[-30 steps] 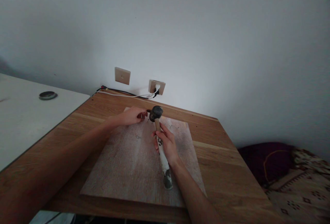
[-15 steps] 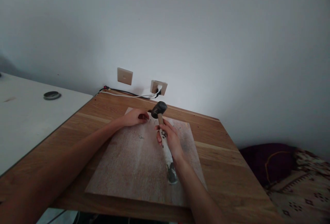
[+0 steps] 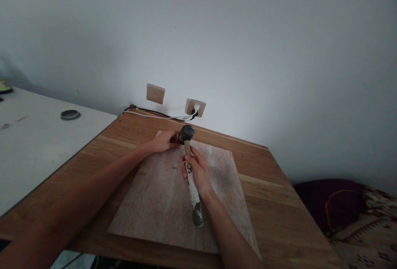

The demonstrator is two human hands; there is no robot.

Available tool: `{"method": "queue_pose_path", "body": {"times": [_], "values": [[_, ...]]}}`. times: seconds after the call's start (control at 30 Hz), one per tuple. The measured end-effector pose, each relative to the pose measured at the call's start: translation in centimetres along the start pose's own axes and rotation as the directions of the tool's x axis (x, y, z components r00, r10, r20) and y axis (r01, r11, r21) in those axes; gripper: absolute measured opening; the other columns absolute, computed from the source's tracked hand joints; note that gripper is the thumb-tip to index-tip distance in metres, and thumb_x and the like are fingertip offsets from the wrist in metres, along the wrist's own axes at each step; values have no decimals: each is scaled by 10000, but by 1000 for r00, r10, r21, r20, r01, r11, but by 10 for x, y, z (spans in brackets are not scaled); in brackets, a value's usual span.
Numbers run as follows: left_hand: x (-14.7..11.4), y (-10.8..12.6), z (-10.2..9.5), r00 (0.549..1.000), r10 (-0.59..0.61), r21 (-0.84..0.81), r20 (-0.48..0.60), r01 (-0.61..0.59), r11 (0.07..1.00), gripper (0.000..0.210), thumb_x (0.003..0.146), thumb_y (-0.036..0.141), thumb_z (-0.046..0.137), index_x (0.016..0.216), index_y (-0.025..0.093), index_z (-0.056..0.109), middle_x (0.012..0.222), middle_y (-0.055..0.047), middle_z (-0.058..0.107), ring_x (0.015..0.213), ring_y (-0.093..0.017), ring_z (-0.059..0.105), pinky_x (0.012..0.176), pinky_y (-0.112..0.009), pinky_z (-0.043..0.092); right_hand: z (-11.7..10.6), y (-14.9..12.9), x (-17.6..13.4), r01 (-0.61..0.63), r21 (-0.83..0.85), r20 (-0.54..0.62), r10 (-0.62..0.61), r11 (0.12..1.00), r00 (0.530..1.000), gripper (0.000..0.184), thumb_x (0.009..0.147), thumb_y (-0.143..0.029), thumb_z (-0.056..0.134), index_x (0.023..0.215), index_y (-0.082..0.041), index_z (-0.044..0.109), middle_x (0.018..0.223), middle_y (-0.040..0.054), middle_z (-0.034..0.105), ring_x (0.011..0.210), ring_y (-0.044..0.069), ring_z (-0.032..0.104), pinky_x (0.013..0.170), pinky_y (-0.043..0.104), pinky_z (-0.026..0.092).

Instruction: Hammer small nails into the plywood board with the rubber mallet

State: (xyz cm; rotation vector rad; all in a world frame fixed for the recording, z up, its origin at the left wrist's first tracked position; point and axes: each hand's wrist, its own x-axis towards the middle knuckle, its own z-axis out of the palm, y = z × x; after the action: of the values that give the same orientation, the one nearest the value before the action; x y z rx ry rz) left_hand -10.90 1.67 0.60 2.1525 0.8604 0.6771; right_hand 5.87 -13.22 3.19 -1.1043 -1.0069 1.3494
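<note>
Head view: right hand (image 3: 198, 172) is wrapped tight around the paint-spattered wooden handle of a dark-headed mallet (image 3: 190, 169), gripping near the upper part of the handle. The handle's grey-stained butt end points back toward the person, low over the board. The black mallet head sits up at the far end of the board, right beside the left fingertips. Left hand (image 3: 164, 141) rests on the far edge of the pale worn rectangular wooden board (image 3: 161, 203), fingers pinched together on something small; too tiny and hidden to tell what. The two hands are apart but near, with the mallet head between them. The board lies flat on a brown oak-grain wooden table (image 3: 273, 203). Beyond it on the white wall are a beige switch plate (image 3: 155, 93) and a beige socket (image 3: 195, 107) with a white plug and black and white cables (image 3: 149, 114) running along the table's back edge. At left is a white desk (image 3: 34, 145) with a round dark cable grommet (image 3: 70, 114). At lower right is patterned fabric (image 3: 366, 227).
</note>
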Motion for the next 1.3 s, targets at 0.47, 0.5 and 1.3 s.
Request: {"method": "queue_pose_path", "body": {"times": [0.47,0.5,1.3], "values": [[-12,48,-36,862,21,213,506,-148,966,254,726,379,806,858,172,741,811,-18,731,753,-182,659,667,-241,460,-2,1,2,-19,12,-30,20,1000,999,463,762,-391,685,1183,-204,645,753,-28,670,376,91,477,314,228,368],[-12,52,-27,846,27,223,532,-171,960,185,709,307,800,825,175,746,780,-12,728,727,-180,654,654,-244,456,-2,0,1,6,24,-42,-5,1000,999,408,763,-394,683,1125,-208,655,751,-29,667,375,87,473,313,226,364],[-7,21,-42,962,71,321,265,-157,934,236,822,132,578,887,156,804,826,-29,780,788,-168,685,766,-233,452,-3,1,2,15,89,-60,-10,996,998,282,739,-369,711,966,-210,657,732,-30,663,362,81,466,297,217,358]]}}
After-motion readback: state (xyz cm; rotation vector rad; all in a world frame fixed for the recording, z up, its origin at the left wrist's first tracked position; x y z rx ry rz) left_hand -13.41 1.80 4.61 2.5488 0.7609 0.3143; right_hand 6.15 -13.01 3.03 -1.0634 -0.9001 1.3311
